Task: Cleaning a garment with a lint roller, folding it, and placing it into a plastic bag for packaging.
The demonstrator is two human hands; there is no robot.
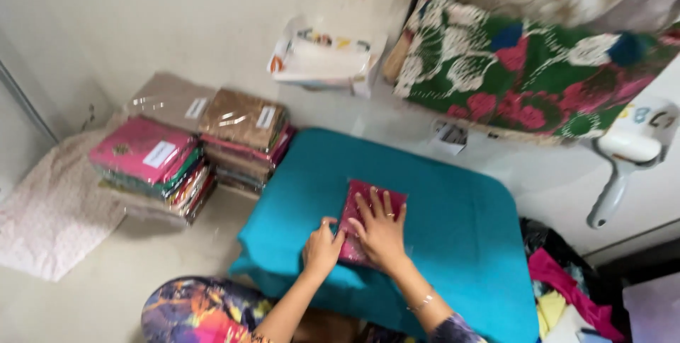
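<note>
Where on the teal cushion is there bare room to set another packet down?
The cushion is bare right of the maroon packet, and along its far edge. The near-left is taken by the left hand and right hand. Stacks crowd the floor to its left.

Both hands, L point(322, 249) & R point(381, 230), flat on red folded cloth point(372, 208).

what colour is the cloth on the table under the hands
Teal table cloth, plain with no pattern, seen from the head view.

The right hand point(381, 233) hides much of the maroon packet point(368, 208); the frame blurs its pattern.
</note>
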